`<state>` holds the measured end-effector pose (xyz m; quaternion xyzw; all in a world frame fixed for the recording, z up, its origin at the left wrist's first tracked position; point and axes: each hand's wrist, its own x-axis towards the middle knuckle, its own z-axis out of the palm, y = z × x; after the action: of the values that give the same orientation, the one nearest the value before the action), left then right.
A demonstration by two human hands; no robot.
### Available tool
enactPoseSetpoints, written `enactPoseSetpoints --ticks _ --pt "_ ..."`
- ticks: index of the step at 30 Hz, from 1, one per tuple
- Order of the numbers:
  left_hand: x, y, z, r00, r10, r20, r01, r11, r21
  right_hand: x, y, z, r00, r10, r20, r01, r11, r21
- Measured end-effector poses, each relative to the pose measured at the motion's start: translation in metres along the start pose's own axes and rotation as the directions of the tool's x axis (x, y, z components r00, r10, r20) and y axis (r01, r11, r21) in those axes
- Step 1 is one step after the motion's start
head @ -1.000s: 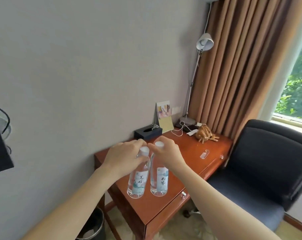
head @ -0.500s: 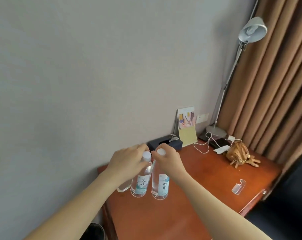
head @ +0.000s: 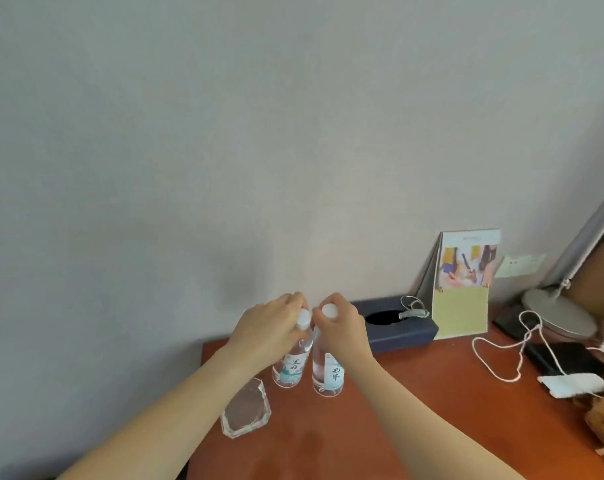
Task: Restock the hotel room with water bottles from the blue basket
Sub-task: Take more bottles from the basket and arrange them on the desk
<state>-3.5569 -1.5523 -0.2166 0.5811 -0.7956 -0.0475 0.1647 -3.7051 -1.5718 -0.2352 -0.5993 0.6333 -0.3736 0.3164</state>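
Observation:
Two clear water bottles with white caps stand side by side near the back left corner of the wooden desk (head: 414,420). My left hand (head: 266,332) grips the neck of the left bottle (head: 291,367). My right hand (head: 342,332) grips the neck of the right bottle (head: 328,374). Both bottles are upright, and their bases look to be at the desk surface. The blue basket is not in view.
A glass ashtray (head: 246,408) lies just left of the bottles by the desk's left edge. A dark tissue box (head: 400,329) and a standing card (head: 463,289) sit along the wall to the right. Farther right are a lamp base (head: 556,315), cords and a brown object.
Both hands have carried the bottles forward and down toward the desk's back left corner. The view has closed in on the wall; the chair and curtain have left the frame.

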Motion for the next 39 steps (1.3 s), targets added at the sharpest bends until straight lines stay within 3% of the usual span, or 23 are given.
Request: enactPoseSetpoints --ticks 10,20,32,39 --pt "0.095 -0.051 0.07 0.978 -0.207 0.022 0.207 0.978 -0.005 0.125 0.051 0.057 0.997 -0.03 0.07 0.026 0.998 0.059" --pt "0.129 -0.084 0.119 0.944 -0.315 0.103 0.321 0.946 -0.052 0.172 0.093 0.099 0.984 -0.004 0.179 -0.018 0.993 0.119" --pt "0.146 -0.094 0.128 0.951 -0.301 0.071 0.305 0.95 -0.066 0.189 0.099 0.113 0.994 -0.007 0.105 -0.016 0.976 0.217" --pt "0.143 -0.1 0.125 0.961 -0.263 0.087 0.265 0.964 -0.004 0.186 0.094 0.111 0.981 -0.097 0.167 0.073 0.987 0.142"
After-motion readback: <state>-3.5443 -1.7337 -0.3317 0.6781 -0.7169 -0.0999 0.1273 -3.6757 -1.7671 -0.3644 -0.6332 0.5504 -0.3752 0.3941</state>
